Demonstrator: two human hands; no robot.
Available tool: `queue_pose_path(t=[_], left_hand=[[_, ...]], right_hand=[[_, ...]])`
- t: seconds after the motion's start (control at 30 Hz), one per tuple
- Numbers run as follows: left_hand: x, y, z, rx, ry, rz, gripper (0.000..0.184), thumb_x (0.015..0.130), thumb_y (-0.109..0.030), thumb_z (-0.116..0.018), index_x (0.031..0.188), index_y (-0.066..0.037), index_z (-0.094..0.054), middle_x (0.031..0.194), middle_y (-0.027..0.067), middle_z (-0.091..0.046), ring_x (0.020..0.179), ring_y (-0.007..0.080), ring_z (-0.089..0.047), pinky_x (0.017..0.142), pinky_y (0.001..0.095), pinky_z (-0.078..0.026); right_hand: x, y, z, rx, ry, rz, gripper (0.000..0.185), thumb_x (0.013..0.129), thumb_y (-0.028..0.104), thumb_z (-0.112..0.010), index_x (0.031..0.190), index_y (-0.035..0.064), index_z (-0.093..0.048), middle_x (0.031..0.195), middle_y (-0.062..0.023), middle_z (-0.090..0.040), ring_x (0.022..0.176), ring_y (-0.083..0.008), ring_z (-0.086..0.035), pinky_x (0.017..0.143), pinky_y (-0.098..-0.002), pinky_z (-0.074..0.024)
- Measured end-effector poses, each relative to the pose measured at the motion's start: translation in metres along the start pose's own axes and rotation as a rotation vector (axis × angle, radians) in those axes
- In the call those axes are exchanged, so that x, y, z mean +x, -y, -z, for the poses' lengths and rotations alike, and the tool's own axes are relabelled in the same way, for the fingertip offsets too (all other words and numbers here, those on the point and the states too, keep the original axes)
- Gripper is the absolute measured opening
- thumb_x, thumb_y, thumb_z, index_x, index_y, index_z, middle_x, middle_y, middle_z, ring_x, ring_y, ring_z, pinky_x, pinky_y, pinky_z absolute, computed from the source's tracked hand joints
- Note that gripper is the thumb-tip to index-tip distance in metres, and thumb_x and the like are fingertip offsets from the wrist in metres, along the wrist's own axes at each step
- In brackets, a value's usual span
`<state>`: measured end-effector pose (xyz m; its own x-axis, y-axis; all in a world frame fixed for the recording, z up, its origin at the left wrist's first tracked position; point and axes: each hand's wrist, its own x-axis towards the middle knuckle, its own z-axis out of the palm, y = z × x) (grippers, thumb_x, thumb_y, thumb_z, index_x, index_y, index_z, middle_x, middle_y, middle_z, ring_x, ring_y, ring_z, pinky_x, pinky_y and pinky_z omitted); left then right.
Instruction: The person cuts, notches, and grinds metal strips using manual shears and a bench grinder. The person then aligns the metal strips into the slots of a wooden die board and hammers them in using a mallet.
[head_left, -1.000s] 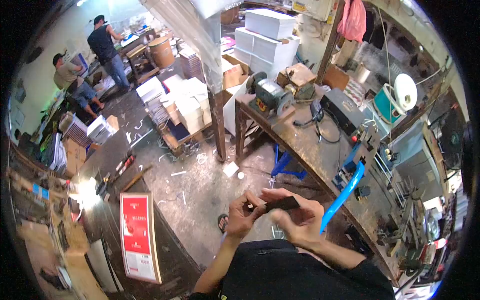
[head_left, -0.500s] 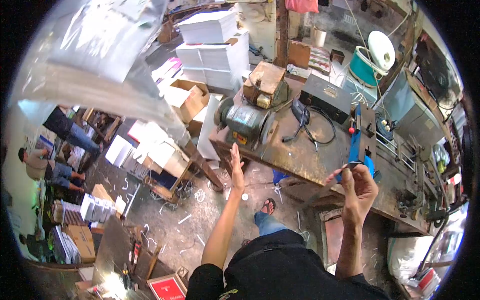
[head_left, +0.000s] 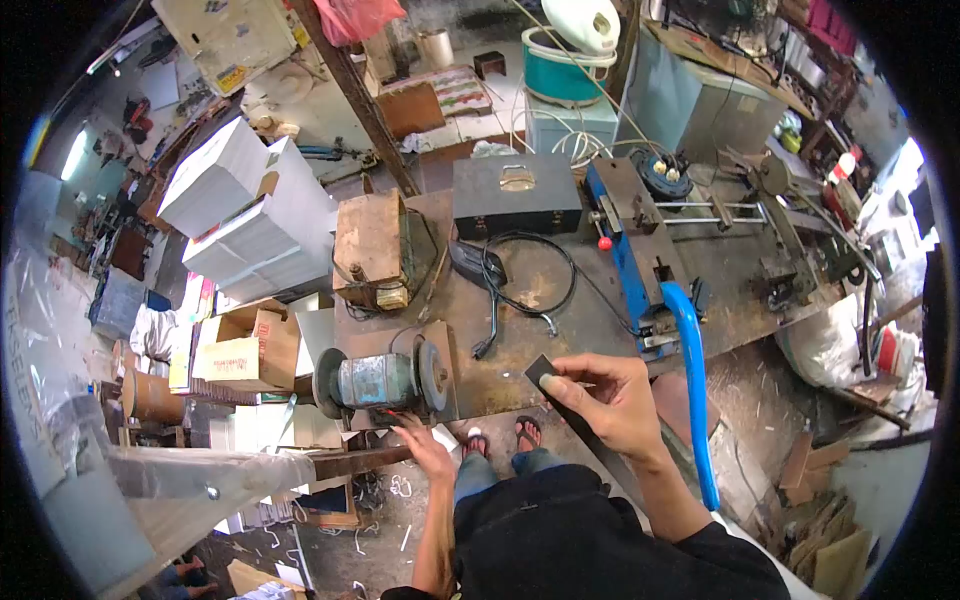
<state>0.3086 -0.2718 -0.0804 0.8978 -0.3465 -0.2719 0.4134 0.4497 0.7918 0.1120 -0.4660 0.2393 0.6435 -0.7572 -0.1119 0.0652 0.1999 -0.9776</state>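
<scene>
Dark strip (head_left: pixel 572 413) juts from the pinching right grip (head_left: pixel 608 402).

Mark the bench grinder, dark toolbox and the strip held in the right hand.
Bench grinder (head_left: pixel 375 382): head view, on its motor housing.
Dark toolbox (head_left: pixel 517 199): head view, on its lid.
Strip (head_left: pixel 537 368): head view, on its upper end.

There's one camera, up on the head of the person (head_left: pixel 560 535), looking steeply forward and down past the left hand (head_left: pixel 428 452) and right hand (head_left: pixel 608 405) onto the surface (head_left: pixel 490 385) close by, wide enough to reach beyond its far edge.
</scene>
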Motion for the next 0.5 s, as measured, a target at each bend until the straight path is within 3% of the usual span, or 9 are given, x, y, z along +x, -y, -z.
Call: queue_pose_path(t=[0.03, 0.1, 0.13, 0.17, 0.23, 0.3, 0.37, 0.43, 0.5], left_hand=[[-0.012, -0.024, -0.004, 0.012, 0.003, 0.017, 0.074, 0.106, -0.058, -0.026, 0.158, -0.005, -0.026, 0.164, 0.0109, -0.03, 0.152, 0.0225, -0.019, 0.124, 0.0402, -0.005], [-0.04, -0.079, -0.024, 0.471, -0.045, -0.043, 0.067, 0.107, -0.056, -0.028, 0.148, -0.004, -0.041, 0.142, 0.0162, -0.058, 0.138, 0.0258, -0.044, 0.12, 0.0418, -0.019], [-0.05, -0.098, -0.037, 0.574, -0.069, -0.194, 0.057, 0.107, -0.048, -0.029, 0.135, -0.003, -0.051, 0.114, 0.0179, -0.071, 0.11, 0.0243, -0.063, 0.106, 0.0408, -0.039], [-0.051, -0.122, -0.048, 0.777, 0.024, -0.32, 0.049, 0.107, -0.04, -0.028, 0.127, -0.002, -0.054, 0.104, 0.017, -0.07, 0.093, 0.0204, -0.066, 0.087, 0.037, -0.05], [-0.049, -0.175, -0.099, 0.713, 0.314, -0.422, 0.035, 0.106, -0.028, -0.037, 0.122, -0.002, -0.054, 0.096, 0.0166, -0.07, 0.088, 0.0206, -0.066, 0.076, 0.0341, -0.052], [-0.06, -0.238, -0.174, 0.742, 0.497, -0.456, 0.021, 0.097, -0.013, -0.055, 0.115, -0.003, -0.059, 0.092, 0.0136, -0.071, 0.083, 0.0216, -0.066, 0.072, 0.0358, -0.052], [-0.056, -0.288, -0.215, 0.783, 0.874, -0.973, 0.025, 0.083, -0.002, -0.067, 0.108, -0.004, -0.065, 0.093, 0.0098, -0.072, 0.085, 0.0217, -0.067, 0.07, 0.0365, -0.051], [-0.061, -0.36, -0.248, 0.953, 1.248, -1.37, 0.028, 0.09, -0.022, -0.065, 0.11, -0.004, -0.062, 0.085, 0.0101, -0.067, 0.081, 0.0265, -0.063, 0.07, 0.0448, -0.049], [-0.067, -0.385, -0.263, 0.904, 1.424, -1.558, 0.036, 0.088, -0.032, -0.063, 0.109, -0.002, -0.063, 0.09, 0.0121, -0.066, 0.081, 0.0264, -0.063, 0.07, 0.0431, -0.05]], right_hand=[[0.002, 0.001, -0.002, 0.043, -0.002, -0.122, 0.019, 0.09, 0.004, -0.075, 0.107, -0.0043, -0.073, 0.089, -0.008, -0.073, 0.079, -0.0097, -0.066, 0.071, -0.0237, -0.0537], [0.002, -0.005, -0.007, 0.102, -0.049, -0.128, 0.02, 0.09, 0.004, -0.075, 0.108, -0.0051, -0.073, 0.09, -0.0094, -0.073, 0.079, -0.0113, -0.068, 0.071, -0.0238, -0.0545], [-0.001, -0.01, -0.011, 0.116, -0.088, -0.094, 0.022, 0.091, 0.009, -0.075, 0.108, -0.0034, -0.074, 0.088, -0.0072, -0.074, 0.073, -0.0072, -0.064, 0.06, -0.0217, -0.049], [-0.003, -0.013, -0.014, 0.13, -0.126, -0.057, 0.024, 0.091, 0.015, -0.076, 0.108, -0.0018, -0.075, 0.085, -0.005, -0.074, 0.066, -0.0031, -0.06, 0.05, -0.0195, -0.0436], [-0.009, -0.012, -0.023, 0.11, -0.184, -0.048, 0.023, 0.091, 0.014, -0.076, 0.108, -0.0014, -0.075, 0.086, -0.0044, -0.074, 0.065, -0.002, -0.058, 0.052, -0.0189, -0.0425], [-0.012, -0.018, -0.031, -0.036, -0.214, 0.076, 0.02, 0.089, 0.011, -0.077, 0.105, -0.0012, -0.076, 0.086, -0.0031, -0.074, 0.064, -0.0013, -0.057, 0.055, -0.018, -0.0417], [-0.02, -0.011, -0.045, -0.116, -0.235, 0.079, 0.016, 0.087, 0.007, -0.078, 0.102, -0.0003, -0.077, 0.085, -0.0036, -0.075, 0.067, -0.0016, -0.057, 0.057, -0.018, -0.0413], [-0.025, -0.001, -0.06, -0.354, -0.225, 0.153, 0.015, 0.086, 0.004, -0.077, 0.1, 0.0005, -0.077, 0.085, -0.0047, -0.075, 0.07, -0.0029, -0.059, 0.059, -0.0191, -0.0424], [-0.028, -0.001, -0.073, -0.358, -0.231, 0.172, 0.016, 0.086, 0.006, -0.077, 0.101, 0.0019, -0.077, 0.086, -0.0054, -0.075, 0.07, -0.0043, -0.06, 0.059, -0.0206, -0.0435]])
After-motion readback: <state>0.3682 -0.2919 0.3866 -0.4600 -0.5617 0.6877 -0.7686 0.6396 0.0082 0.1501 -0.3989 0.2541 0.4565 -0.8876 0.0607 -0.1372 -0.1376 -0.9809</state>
